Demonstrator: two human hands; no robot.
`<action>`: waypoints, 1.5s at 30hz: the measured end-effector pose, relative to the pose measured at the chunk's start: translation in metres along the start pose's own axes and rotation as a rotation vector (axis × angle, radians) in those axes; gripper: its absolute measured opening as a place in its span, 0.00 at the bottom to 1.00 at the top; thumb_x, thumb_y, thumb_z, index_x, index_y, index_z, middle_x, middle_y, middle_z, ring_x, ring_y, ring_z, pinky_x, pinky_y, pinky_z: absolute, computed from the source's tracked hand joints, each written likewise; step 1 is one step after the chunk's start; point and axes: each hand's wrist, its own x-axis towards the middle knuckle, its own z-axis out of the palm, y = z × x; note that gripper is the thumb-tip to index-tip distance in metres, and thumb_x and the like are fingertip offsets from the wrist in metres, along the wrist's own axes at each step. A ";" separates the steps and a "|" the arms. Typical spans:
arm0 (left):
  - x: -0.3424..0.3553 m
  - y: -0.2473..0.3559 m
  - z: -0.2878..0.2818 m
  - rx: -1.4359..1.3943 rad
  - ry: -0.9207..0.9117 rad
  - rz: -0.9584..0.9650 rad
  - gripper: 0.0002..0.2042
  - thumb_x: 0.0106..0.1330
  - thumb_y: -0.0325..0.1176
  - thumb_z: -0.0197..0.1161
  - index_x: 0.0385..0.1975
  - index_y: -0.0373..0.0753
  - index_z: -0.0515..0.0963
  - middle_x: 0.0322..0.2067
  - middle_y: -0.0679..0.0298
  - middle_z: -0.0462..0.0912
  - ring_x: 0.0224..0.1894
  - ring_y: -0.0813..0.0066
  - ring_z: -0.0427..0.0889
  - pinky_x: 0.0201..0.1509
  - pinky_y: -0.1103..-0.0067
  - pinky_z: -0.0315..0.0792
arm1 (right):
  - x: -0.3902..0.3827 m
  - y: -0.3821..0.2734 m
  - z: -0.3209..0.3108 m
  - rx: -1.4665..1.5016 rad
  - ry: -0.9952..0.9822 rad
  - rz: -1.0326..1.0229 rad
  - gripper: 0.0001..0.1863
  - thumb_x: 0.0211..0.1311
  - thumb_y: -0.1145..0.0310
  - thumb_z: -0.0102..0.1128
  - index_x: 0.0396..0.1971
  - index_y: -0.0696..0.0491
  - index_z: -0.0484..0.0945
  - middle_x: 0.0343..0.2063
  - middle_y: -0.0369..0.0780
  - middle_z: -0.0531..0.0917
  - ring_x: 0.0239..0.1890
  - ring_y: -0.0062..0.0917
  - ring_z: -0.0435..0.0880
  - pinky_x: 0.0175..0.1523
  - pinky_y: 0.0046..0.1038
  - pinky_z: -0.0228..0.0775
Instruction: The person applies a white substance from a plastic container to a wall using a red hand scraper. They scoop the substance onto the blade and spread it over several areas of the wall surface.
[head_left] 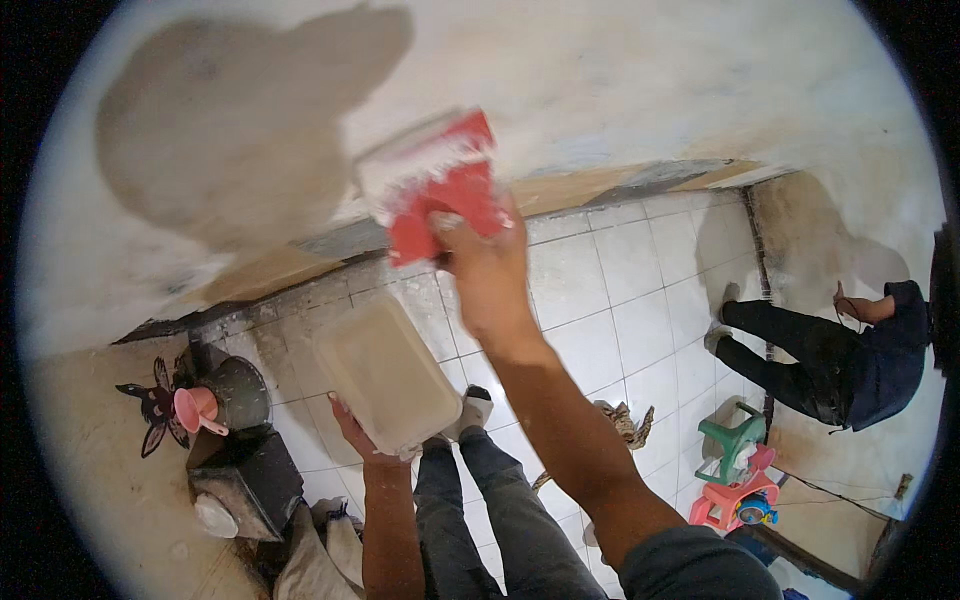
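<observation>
My right hand (485, 260) grips a red spreading scraper (450, 195) smeared with white paste, held up against or just before the pale wall (640, 80); whether it touches cannot be told. My left hand (365, 435) holds a beige rectangular plastic tray (390, 365) low down, its fingers round the near side. The wall carries a large head-shaped shadow and a rough, patchy band along its bottom.
Another person (850, 365) in dark clothes stands at the right. Green (725, 435) and pink (720, 500) plastic stools sit lower right. A grey bucket (240, 390), pink dipper (195, 410) and dark box (240, 480) are at left. White tiled floor (620, 280) lies below.
</observation>
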 end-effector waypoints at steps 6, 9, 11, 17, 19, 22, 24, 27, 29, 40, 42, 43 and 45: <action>-0.012 0.023 -0.020 0.134 0.135 0.044 0.34 0.68 0.61 0.46 0.66 0.43 0.60 0.60 0.60 0.70 0.58 0.60 0.73 0.59 0.61 0.72 | 0.031 0.037 -0.104 -0.003 0.201 0.267 0.09 0.60 0.70 0.57 0.41 0.50 0.76 0.35 0.33 0.80 0.38 0.23 0.79 0.42 0.30 0.72; -0.015 0.019 -0.015 0.128 0.148 0.046 0.34 0.68 0.61 0.46 0.66 0.43 0.61 0.60 0.60 0.70 0.58 0.60 0.74 0.58 0.61 0.73 | 0.057 0.039 -0.113 0.031 0.305 0.265 0.08 0.60 0.71 0.56 0.40 0.49 0.75 0.34 0.34 0.79 0.38 0.24 0.78 0.44 0.31 0.71; -0.016 0.016 -0.012 0.586 0.092 0.122 0.34 0.67 0.61 0.46 0.65 0.43 0.61 0.59 0.60 0.71 0.58 0.60 0.74 0.58 0.61 0.73 | 0.068 0.027 -0.099 0.039 0.288 0.227 0.07 0.61 0.71 0.55 0.39 0.49 0.74 0.34 0.34 0.78 0.36 0.25 0.77 0.45 0.31 0.72; -0.022 0.020 -0.012 0.553 0.078 0.092 0.34 0.67 0.62 0.48 0.65 0.43 0.61 0.59 0.59 0.71 0.57 0.59 0.74 0.58 0.60 0.74 | 0.053 -0.017 -0.011 -0.276 0.236 -0.212 0.12 0.55 0.76 0.57 0.38 0.56 0.66 0.32 0.44 0.77 0.31 0.33 0.81 0.38 0.37 0.73; -0.023 0.019 -0.010 0.557 0.092 0.118 0.35 0.66 0.63 0.47 0.66 0.43 0.60 0.60 0.59 0.70 0.57 0.58 0.74 0.58 0.60 0.73 | 0.035 -0.015 0.019 -0.712 0.207 -0.553 0.13 0.55 0.76 0.56 0.38 0.60 0.64 0.28 0.48 0.76 0.30 0.39 0.81 0.39 0.37 0.73; -0.024 0.017 -0.007 0.564 0.142 0.148 0.35 0.67 0.63 0.46 0.66 0.44 0.60 0.60 0.58 0.70 0.57 0.58 0.74 0.59 0.59 0.73 | 0.009 0.004 0.026 -0.711 0.081 -0.563 0.13 0.56 0.74 0.56 0.40 0.60 0.66 0.29 0.50 0.77 0.32 0.40 0.81 0.40 0.37 0.73; -0.024 0.023 -0.014 0.548 0.106 0.144 0.36 0.66 0.64 0.47 0.68 0.47 0.58 0.63 0.59 0.67 0.60 0.54 0.71 0.60 0.53 0.70 | 0.001 0.022 0.009 -0.545 -0.071 -0.438 0.12 0.56 0.76 0.56 0.42 0.59 0.71 0.34 0.42 0.81 0.37 0.28 0.81 0.40 0.30 0.74; -0.030 0.037 -0.023 0.492 0.091 0.149 0.37 0.65 0.64 0.48 0.69 0.50 0.56 0.66 0.59 0.63 0.63 0.51 0.68 0.61 0.47 0.67 | -0.009 0.030 -0.021 -0.082 -0.069 0.236 0.13 0.58 0.75 0.56 0.44 0.53 0.73 0.34 0.38 0.82 0.36 0.24 0.81 0.38 0.28 0.73; -0.033 0.040 -0.028 0.440 0.094 0.137 0.37 0.65 0.64 0.48 0.69 0.49 0.56 0.66 0.59 0.63 0.63 0.50 0.68 0.61 0.47 0.68 | 0.003 0.057 -0.063 -0.063 0.126 0.324 0.10 0.55 0.74 0.55 0.38 0.53 0.74 0.33 0.38 0.82 0.33 0.24 0.82 0.36 0.31 0.74; -0.054 0.062 -0.054 0.496 0.225 0.258 0.34 0.67 0.63 0.45 0.66 0.45 0.61 0.62 0.61 0.69 0.60 0.58 0.71 0.61 0.59 0.70 | 0.073 0.113 0.027 -0.653 0.268 -0.256 0.15 0.55 0.66 0.60 0.37 0.59 0.68 0.27 0.52 0.81 0.32 0.49 0.83 0.40 0.42 0.75; -0.056 0.074 -0.057 0.481 0.163 0.208 0.37 0.65 0.64 0.48 0.67 0.46 0.58 0.63 0.58 0.66 0.60 0.50 0.70 0.59 0.50 0.69 | 0.026 0.100 0.072 -0.743 0.157 -0.182 0.17 0.52 0.68 0.61 0.38 0.61 0.67 0.27 0.53 0.80 0.35 0.46 0.83 0.41 0.42 0.74; -0.055 0.076 -0.057 0.456 0.088 0.148 0.39 0.63 0.65 0.51 0.69 0.48 0.55 0.65 0.54 0.63 0.60 0.41 0.69 0.56 0.40 0.68 | 0.009 0.100 0.075 -0.782 0.081 -0.150 0.18 0.50 0.71 0.62 0.38 0.61 0.66 0.26 0.51 0.78 0.33 0.38 0.83 0.39 0.40 0.75; -0.053 0.056 -0.040 0.438 0.059 0.126 0.39 0.62 0.66 0.51 0.69 0.48 0.55 0.65 0.54 0.63 0.61 0.42 0.69 0.57 0.40 0.67 | -0.013 0.121 0.044 -0.717 -0.017 -0.220 0.19 0.50 0.72 0.62 0.41 0.60 0.66 0.27 0.50 0.79 0.34 0.36 0.84 0.38 0.39 0.76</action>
